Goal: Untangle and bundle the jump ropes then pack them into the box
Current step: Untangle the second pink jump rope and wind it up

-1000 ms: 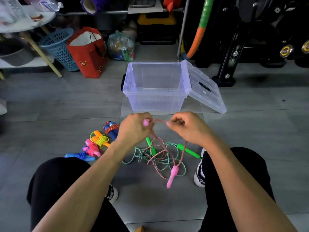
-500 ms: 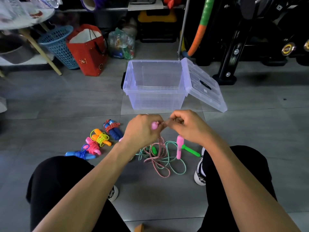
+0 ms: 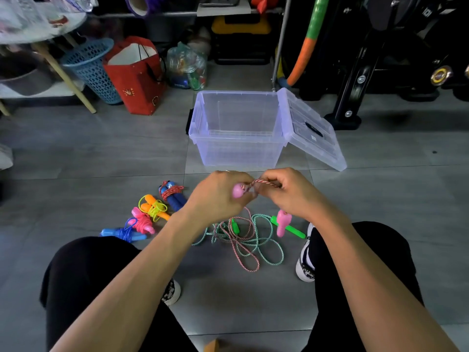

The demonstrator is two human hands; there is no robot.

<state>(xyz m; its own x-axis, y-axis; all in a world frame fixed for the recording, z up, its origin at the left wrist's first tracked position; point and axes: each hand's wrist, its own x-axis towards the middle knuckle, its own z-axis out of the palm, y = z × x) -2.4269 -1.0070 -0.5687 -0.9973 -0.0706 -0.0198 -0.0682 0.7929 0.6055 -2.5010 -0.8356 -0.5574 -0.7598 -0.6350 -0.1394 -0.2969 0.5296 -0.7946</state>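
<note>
We see both hands raised close together above the floor, almost touching. Left hand [image 3: 218,193] has fingers curled round a pink handle [image 3: 238,191], its rounded end poking out toward the right hand. Right hand [image 3: 286,190] pinches the pink-and-white rope [image 3: 264,182] right where it leaves that handle; a short twisted stretch spans between the two hands.

Below the hands the same rope drops into a loose tangle [image 3: 243,240] on the grey tile floor [image 3: 101,158], mixed with a green-and-white rope [image 3: 269,247]. The second pink handle [image 3: 282,223] hangs or stands just under the right wrist, we cannot tell which, across a green handle [image 3: 291,227]; another green handle [image 3: 236,224] sits under the left wrist.

Left of the left hand, four bundled ropes lie in a row: dark blue handles with red cord [image 3: 171,195], orange handles with yellow cord [image 3: 153,208], pink bundle [image 3: 143,222], light blue bundle [image 3: 123,233].

Beyond the hands sits the clear plastic box [image 3: 238,153], open, nothing visible inside, lid [image 3: 312,130] leaning off its right side.

Farther back left: red paper bag [image 3: 134,80], blue mesh basket [image 3: 88,67].

Black-trousered knees [image 3: 83,270] flank the tangle.
</note>
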